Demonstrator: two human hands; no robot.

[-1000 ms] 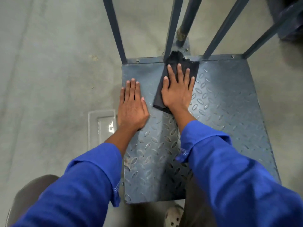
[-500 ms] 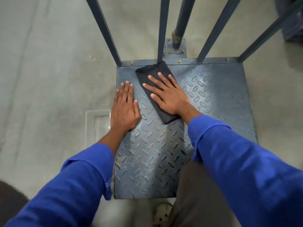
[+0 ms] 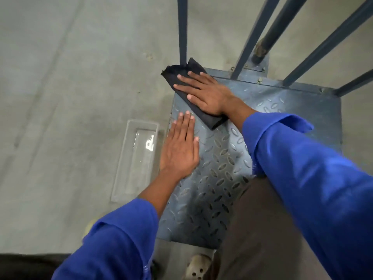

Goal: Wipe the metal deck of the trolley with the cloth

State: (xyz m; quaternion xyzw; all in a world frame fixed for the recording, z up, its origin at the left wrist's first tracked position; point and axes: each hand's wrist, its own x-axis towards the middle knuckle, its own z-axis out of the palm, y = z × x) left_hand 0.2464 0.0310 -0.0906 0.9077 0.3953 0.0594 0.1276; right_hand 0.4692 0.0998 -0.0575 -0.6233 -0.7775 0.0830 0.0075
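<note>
The right hand (image 3: 205,93) lies flat with its fingers straight and spread, pressing the black cloth (image 3: 210,119) onto the far left corner of the trolley's metal deck (image 3: 222,158), and no finger curls round the fabric. Most of the cloth is hidden under that palm. Only a frayed end shows past the fingertips, poking over the deck's corner beside the foot of an upright bar (image 3: 182,27), and a folded end shows below the heel of the hand. The left hand (image 3: 179,150) rests flat on the deck near its left edge, fingers straight and close together, grasping nothing. The near right part of the deck is covered by the right sleeve (image 3: 312,168) and a brown trouser leg (image 3: 262,229), so its surface there cannot be judged. The upright bar, the slanted bars and the round pole (image 3: 280,23) are all cut off by the top of the frame. A clear tray (image 3: 139,126) lies on the concrete floor (image 3: 60,87) just beside the deck's left edge, and a glare patch on its base hides whatever may be inside. At the bottom edge a pale shoe (image 3: 198,267) is partly cropped. The dark shape in the bottom left corner is too blurred to make out.
</note>
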